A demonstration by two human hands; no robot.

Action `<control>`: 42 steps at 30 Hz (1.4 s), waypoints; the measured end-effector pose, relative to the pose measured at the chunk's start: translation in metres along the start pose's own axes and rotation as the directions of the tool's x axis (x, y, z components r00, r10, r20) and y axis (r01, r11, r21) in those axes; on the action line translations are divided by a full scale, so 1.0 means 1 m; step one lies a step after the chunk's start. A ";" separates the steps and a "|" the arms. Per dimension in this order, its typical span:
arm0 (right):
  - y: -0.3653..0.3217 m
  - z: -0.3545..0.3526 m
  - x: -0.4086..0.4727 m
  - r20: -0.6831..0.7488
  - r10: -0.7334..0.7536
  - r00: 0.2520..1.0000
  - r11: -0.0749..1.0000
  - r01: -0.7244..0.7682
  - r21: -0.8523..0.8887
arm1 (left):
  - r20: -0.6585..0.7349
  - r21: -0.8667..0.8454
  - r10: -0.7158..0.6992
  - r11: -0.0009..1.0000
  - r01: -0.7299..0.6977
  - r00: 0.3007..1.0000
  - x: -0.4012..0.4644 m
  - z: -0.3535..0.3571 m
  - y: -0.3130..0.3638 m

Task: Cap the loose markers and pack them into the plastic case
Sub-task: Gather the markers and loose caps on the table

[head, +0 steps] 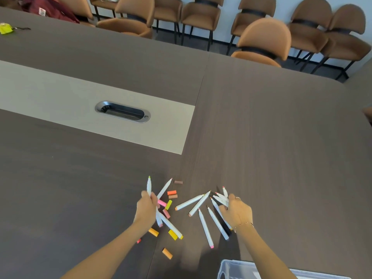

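Several white uncapped markers (205, 227) lie scattered on the dark table (281, 148) near its front. Loose caps in orange (171, 192), yellow (168, 204) and pink (162, 202) lie among them. My left hand (146, 208) grips a white marker with a yellow-green tip (149, 185), held upright, with more markers under the hand. My right hand (237, 212) holds a bunch of several white markers (221, 198) fanned out at its fingertips. The clear plastic case (237, 268) sits at the bottom right, partly hidden by my right forearm.
A metal cable port (122, 112) sits in the table's pale centre strip. A yellow-green tape measure (5, 28) lies far left. Brown chairs (263, 39) line the table's far side, and a dark red bag (50, 9) rests on one.
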State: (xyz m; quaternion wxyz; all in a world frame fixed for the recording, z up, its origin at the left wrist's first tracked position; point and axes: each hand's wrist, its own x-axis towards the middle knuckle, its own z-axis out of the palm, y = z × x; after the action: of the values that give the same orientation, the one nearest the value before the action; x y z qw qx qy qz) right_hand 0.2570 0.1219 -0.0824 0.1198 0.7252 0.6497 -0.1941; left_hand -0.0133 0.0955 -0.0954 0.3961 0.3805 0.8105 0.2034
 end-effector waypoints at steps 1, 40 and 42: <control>0.003 0.001 -0.002 -0.008 -0.019 1.000 1.000 0.019 0.022 | -0.009 -0.030 0.037 0.999 -0.037 0.999 0.005 -0.004 0.006; -0.009 0.028 -0.039 0.028 0.030 0.999 0.985 -0.035 0.167 | 0.165 0.139 -0.307 0.948 0.286 0.937 -0.005 0.018 -0.012; -0.010 0.030 -0.042 0.053 0.039 0.998 0.987 -0.047 0.155 | 0.168 0.165 -0.307 0.946 0.280 0.937 -0.007 0.020 -0.011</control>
State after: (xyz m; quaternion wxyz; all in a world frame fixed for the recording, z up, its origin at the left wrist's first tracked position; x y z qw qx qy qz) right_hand 0.2398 0.0731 -0.0906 0.0826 0.7411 0.6135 -0.2598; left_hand 0.0008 0.0842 -0.1113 0.4708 0.2997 0.8284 0.0475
